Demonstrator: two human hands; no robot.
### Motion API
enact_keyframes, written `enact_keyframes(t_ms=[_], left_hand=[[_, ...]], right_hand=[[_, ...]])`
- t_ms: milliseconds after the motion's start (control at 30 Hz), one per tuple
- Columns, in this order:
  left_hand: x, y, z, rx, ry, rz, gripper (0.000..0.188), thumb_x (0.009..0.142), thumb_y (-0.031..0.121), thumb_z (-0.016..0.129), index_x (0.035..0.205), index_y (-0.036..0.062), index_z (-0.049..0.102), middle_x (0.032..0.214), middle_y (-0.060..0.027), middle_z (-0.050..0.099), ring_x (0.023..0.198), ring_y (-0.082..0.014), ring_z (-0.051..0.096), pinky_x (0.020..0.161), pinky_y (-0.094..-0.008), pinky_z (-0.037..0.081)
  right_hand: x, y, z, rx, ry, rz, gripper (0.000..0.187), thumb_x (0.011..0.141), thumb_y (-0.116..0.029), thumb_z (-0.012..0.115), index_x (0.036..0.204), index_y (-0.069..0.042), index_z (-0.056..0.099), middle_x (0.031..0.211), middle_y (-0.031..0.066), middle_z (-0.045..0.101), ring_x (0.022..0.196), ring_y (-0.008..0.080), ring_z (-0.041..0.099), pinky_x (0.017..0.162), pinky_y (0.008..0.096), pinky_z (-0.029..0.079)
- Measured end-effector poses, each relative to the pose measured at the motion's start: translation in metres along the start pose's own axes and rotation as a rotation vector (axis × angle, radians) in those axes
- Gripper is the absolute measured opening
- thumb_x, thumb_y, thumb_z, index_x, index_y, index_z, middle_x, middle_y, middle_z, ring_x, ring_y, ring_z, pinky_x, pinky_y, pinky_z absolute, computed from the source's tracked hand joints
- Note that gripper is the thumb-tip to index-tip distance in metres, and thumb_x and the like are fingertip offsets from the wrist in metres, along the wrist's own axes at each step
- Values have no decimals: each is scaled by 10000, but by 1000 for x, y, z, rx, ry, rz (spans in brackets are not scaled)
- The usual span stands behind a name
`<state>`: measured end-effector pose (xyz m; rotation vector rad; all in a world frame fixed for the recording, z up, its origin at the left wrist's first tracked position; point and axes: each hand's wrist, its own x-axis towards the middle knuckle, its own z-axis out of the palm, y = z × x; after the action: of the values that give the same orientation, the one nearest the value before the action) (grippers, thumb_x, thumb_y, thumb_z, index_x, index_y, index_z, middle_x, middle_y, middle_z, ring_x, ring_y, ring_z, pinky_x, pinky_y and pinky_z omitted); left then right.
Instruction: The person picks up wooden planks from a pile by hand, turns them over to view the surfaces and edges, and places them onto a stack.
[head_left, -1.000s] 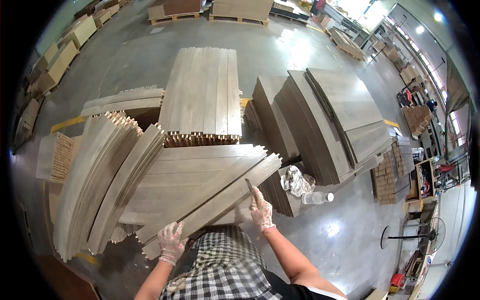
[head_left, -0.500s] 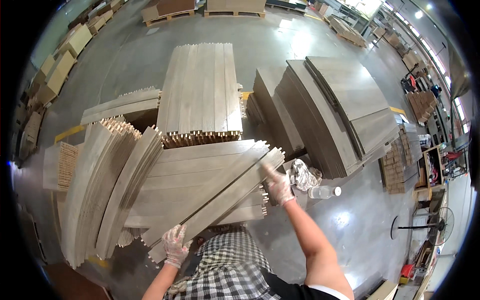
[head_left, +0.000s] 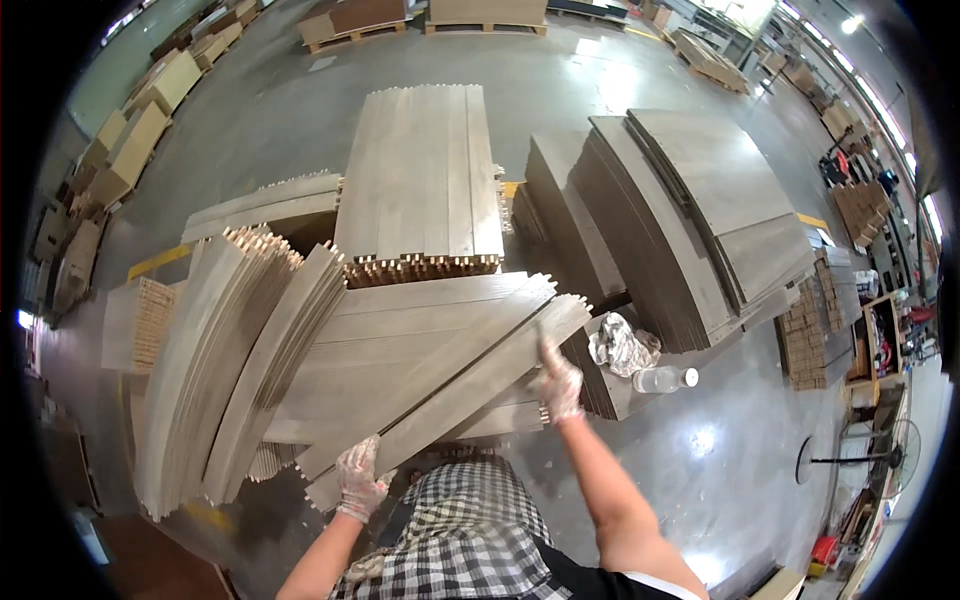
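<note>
Two long grey wooden planks [head_left: 480, 375] with dowel pegs at their ends lie slantwise, side by side with a dark gap between, over a stack of similar planks [head_left: 360, 350]. My left hand [head_left: 360, 480], in a thin clear glove with reddish marks, is closed on the near edge of the nearer plank, close to its lower left end. My right hand [head_left: 560, 388], gloved alike, is at the same plank's edge near the upper right end. Its fingers stretch out onto the top face, slightly blurred; the undersides of both hands are hidden.
Stacks of pegged planks [head_left: 415, 170] stand ahead, with curved-looking stacks [head_left: 215, 370] at left. Large grey panels [head_left: 700, 200] are piled at right. Crumpled wrapping [head_left: 622, 345] and a clear bottle [head_left: 665, 379] are right of my right hand. A fan [head_left: 890, 455] stands far right.
The whole view has shifted, so the stacks appear farther right. My right hand has moved slightly back along the plank's edge, its fingers less spread. My left hand stays at the lower end.
</note>
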<state>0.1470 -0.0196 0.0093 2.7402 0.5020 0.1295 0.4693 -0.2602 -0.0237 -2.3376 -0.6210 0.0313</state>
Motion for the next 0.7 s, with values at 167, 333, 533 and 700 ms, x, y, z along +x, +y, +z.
enact_keyframes(t_ms=[167,333,533,700], left_hand=[[2,0,-4,-13,0,-4,761,606,228,763,1296,50,496,1215,-114,566,1113,-289,530,962,-433,386],[1,1,-6,-24,-1,-18,794,601,246,802,1304,48,489,1203,-132,566,1117,-306,534,954,-435,400],[1,1,-2,-32,70,6,777,594,187,747,1311,40,488,1196,-125,584,1089,-285,555,938,-421,418],[-2,-1,-6,-46,65,3,766,602,215,777,1295,35,503,1176,-129,596,1071,-290,569,922,-419,431]], right_hand=[[-84,-58,50,328,-139,-429,786,684,63,589,1407,-205,437,944,177,679,697,289,664,578,362,534],[8,-26,-18,-248,-14,173,732,742,-64,622,1416,-257,412,614,105,606,441,247,545,392,359,453],[-83,-66,43,184,39,-260,642,786,75,520,1357,-220,512,1172,143,640,633,173,622,533,319,486],[-16,-34,-2,-115,25,164,591,849,-91,541,1399,-282,441,1015,147,689,661,263,659,625,393,526]])
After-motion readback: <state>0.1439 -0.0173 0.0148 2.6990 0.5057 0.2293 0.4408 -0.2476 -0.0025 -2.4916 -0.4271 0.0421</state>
